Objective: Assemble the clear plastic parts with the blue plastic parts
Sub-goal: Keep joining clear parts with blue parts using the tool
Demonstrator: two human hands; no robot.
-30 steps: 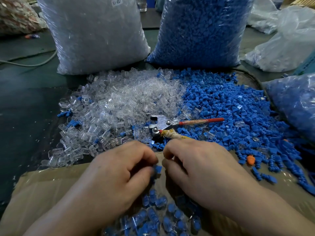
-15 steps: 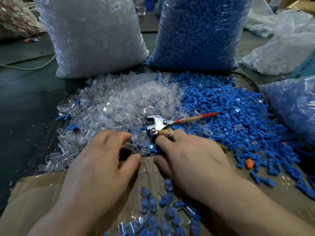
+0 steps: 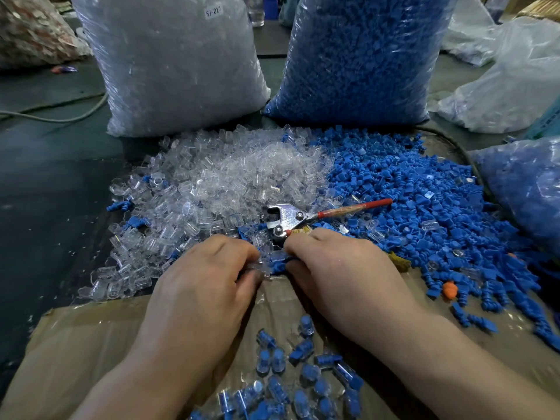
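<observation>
Parts seem light, stiff, slippery, best pinched by the sides: just below the pliers [image 3: 288, 218], left hand [image 3: 206, 286] pinches 1 clear part [image 3: 263, 259], right hand [image 3: 339, 274] 1 blue part [image 3: 279, 264].

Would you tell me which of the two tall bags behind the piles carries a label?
The left bag of clear parts, marked SJ-017 near its top; the bag of blue parts shows none.

We see metal pliers [image 3: 298, 216] with a red handle lying at the middle of the dark green surface [image 3: 45, 192], head pointing left. Brown cardboard [image 3: 91, 344] covers the near edge. A small orange piece [image 3: 449, 290] sits toward the right edge. A pale cable [image 3: 60, 118] curves along the left side, and crumpled white plastic bags [image 3: 509, 86] fill the far right corner.
</observation>
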